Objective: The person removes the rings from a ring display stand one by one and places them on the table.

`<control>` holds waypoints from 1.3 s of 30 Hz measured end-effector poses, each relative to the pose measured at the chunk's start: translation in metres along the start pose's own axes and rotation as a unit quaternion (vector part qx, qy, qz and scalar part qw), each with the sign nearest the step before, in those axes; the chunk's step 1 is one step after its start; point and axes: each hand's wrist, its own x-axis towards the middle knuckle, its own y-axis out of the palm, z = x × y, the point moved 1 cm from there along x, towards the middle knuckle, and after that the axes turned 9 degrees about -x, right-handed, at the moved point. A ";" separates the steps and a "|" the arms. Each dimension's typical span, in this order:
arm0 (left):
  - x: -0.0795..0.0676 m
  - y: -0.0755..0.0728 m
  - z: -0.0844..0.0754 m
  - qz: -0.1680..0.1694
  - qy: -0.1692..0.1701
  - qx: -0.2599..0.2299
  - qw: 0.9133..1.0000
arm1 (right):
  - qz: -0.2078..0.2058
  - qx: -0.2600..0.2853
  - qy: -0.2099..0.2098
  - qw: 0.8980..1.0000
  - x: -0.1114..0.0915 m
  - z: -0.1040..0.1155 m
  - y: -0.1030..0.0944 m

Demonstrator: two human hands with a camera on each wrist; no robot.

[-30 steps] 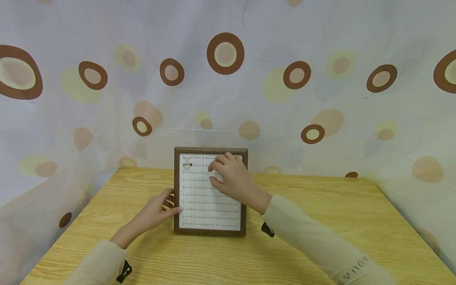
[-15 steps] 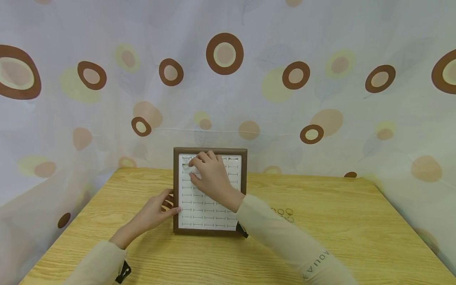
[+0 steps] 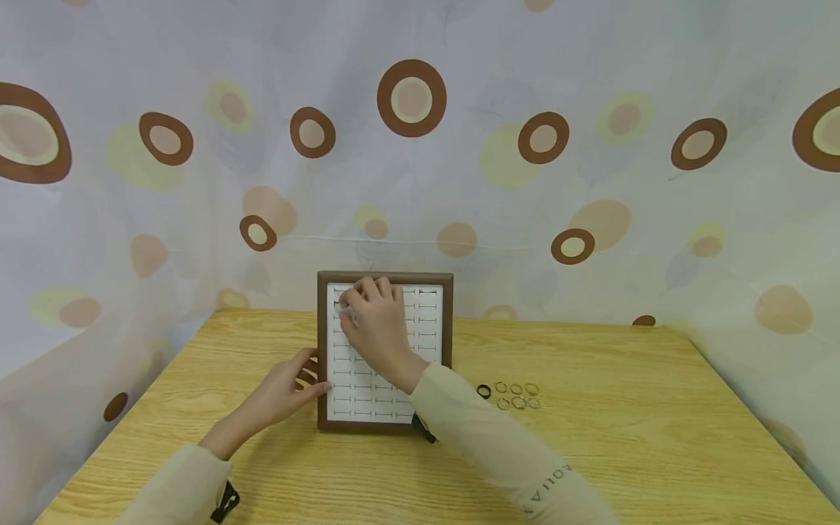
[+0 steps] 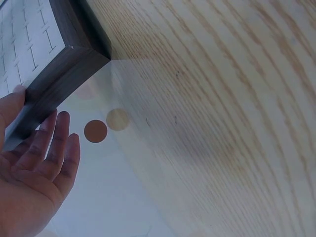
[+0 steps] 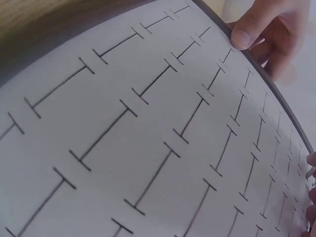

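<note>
A brown-framed ring display board (image 3: 380,421) with a white slotted face stands upright on the table. At its left edge my left hand (image 3: 285,388) holds the frame, thumb on the front and fingers behind, as the left wrist view also shows. My right hand (image 3: 377,324) reaches across the face to the upper left slots. Its thumb and forefinger pinch a small pale ring (image 3: 345,312) at the second row of the left column, mostly covered by the fingers. In the right wrist view, the fingertips (image 5: 312,197) show only at the right edge, beyond rows of slots.
Several loose rings (image 3: 518,402), one of them black (image 3: 483,391), lie on the wooden table (image 3: 623,437) right of the board. Behind the table hangs a pale curtain (image 3: 459,182) with brown circles.
My right hand has moved left across the board from its upper right part to the upper left slots, and its fingers have closed on the ring. Loose rings have come into view. The left hand stays put.
</note>
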 end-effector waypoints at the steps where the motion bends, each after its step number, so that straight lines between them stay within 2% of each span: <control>1: 0.000 0.000 0.000 -0.001 0.001 0.001 1.000 | -0.006 0.000 0.003 1.000 0.000 0.000 0.001; 12: 0.001 0.000 0.001 0.005 -0.006 0.000 1.000 | -0.024 -0.006 0.020 0.999 0.001 0.002 0.006; 26: 0.001 0.000 0.003 0.007 -0.017 0.003 1.000 | -0.015 0.008 0.029 0.999 0.003 0.003 0.006; 39: 0.001 -0.001 -0.001 0.006 -0.011 0.003 1.000 | -0.005 0.012 0.029 0.999 0.003 0.002 0.004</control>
